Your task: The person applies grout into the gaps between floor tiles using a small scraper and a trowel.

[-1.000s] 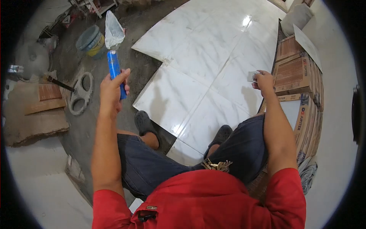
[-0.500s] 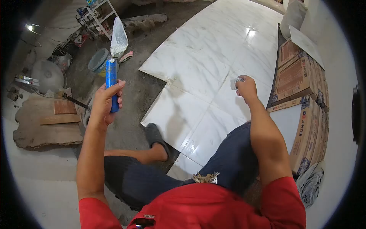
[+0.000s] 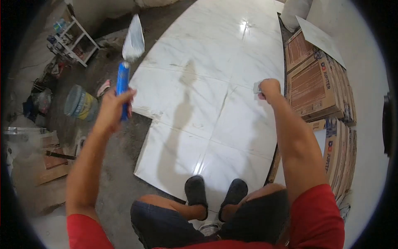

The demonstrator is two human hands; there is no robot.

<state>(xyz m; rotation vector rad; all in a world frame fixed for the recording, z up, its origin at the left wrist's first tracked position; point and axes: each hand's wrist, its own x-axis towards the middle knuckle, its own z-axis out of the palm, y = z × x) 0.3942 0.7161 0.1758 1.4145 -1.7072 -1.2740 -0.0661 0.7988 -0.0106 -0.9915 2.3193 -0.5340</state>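
My left hand (image 3: pixel 112 108) is wrapped round the blue handle of a pointing trowel (image 3: pixel 123 78), held up with its smeared whitish blade toward the far side. My right hand (image 3: pixel 271 89) is closed over a small pale, partly see-through piece (image 3: pixel 256 87); its kind cannot be made out. Beneath both arms lie large white marbled floor tiles (image 3: pixel 178 97) with grey veins. My two dark clogs (image 3: pixel 195 191) stand on the nearest tiles.
On the left, a bucket (image 3: pixel 78 103) and a white step stand (image 3: pixel 76 41) rest on rough grey ground. Stacked tile cartons (image 3: pixel 315 85) line the right wall, a loose white tile (image 3: pixel 321 39) leaning on them. The tiled area has a stepped left edge.
My left foot has come from the rough ground onto the tiles, and both feet now stand together. The view has shifted left and forward. Each hand keeps hold of its item.
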